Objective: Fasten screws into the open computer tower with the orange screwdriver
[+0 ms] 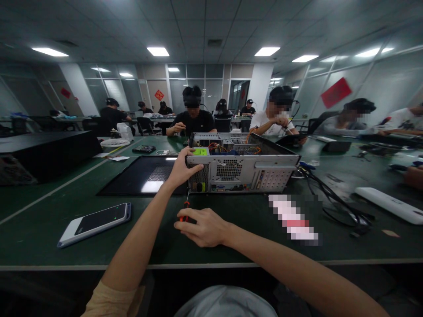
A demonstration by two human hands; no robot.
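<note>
An opened computer case (pixel 244 174) lies on the green table with its rear panel facing me. Cables show inside it, and a power supply with a bright green label (pixel 200 152) sits at its left rear corner. My left hand (pixel 181 169) grips that corner, fingers over the top edge and thumb along the rear panel. In my right hand (pixel 203 226) is a screwdriver (pixel 185 211) with a red and black handle, pinched between the fingers. Its thin shaft points away from me to the case's lower left corner; whether the tip sits on a screw is too small to tell.
A black side panel (pixel 142 176) lies left of the case, and a white device with a dark screen (pixel 95 224) is nearer me. Black cables (pixel 333 202) and a white bar-shaped object (pixel 390 204) lie at right. Another black case (pixel 46 154) stands far left. People sit across the table.
</note>
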